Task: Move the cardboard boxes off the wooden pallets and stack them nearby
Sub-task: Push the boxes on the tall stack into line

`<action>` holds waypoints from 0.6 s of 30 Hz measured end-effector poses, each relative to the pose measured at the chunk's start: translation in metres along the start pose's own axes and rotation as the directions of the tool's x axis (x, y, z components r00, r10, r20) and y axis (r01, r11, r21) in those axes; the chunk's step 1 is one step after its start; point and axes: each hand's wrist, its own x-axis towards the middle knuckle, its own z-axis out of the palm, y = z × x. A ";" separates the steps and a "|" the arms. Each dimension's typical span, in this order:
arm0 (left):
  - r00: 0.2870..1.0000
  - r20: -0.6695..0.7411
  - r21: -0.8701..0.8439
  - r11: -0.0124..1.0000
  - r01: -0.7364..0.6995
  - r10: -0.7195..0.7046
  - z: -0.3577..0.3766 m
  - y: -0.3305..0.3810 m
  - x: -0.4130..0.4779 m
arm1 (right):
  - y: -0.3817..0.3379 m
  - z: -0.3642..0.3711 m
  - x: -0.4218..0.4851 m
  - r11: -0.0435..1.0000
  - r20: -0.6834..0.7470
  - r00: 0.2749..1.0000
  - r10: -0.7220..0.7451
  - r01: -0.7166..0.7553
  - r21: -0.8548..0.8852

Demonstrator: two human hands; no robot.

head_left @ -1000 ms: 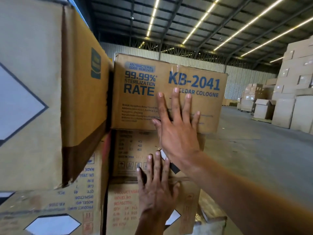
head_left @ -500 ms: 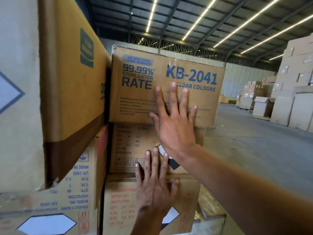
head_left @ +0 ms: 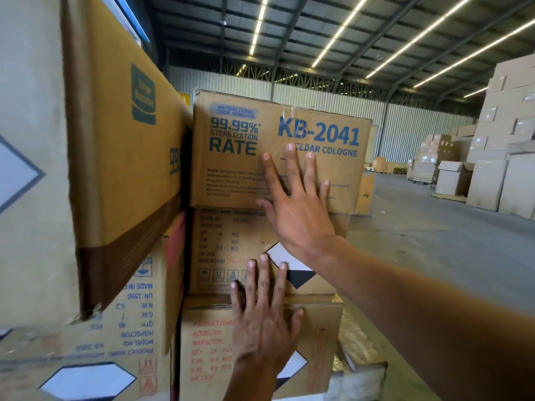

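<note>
Head view, stack: centre of frame, top box printed KB-2041, over middle box and bottom box.
Right hand: flat, fingers spread, pressing the top box's face.
Left hand: flat, fingers straight, across the seam between middle box and bottom box.
Left of frame: larger carton, close.
Floor: grey concrete, right.
Room: corrugated wall, strip lights at top, box piles at far right.

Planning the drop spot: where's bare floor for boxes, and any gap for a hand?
Bare floor right of the KB-2041 box, up to the far boxes. Narrow dark gap between that box and the big left box, likely tight for a hand. Left side is packed.
</note>
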 end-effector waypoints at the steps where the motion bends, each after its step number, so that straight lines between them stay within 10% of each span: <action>1: 1.000 0.013 0.010 1.000 0.000 0.000 -0.003 -0.001 -0.003 | 0.002 -0.005 -0.003 1.000 0.027 1.000 -0.005 0.005 0.007; 11: 0.991 0.100 0.090 0.993 0.080 -0.089 -0.104 0.013 -0.071 | -0.019 -0.093 -0.067 0.978 0.075 0.997 -0.010 -0.006 0.210; 18: 0.977 0.161 0.311 0.947 0.084 -0.140 -0.200 -0.012 -0.144 | -0.094 -0.163 -0.119 0.842 -0.336 0.930 -0.151 0.299 0.450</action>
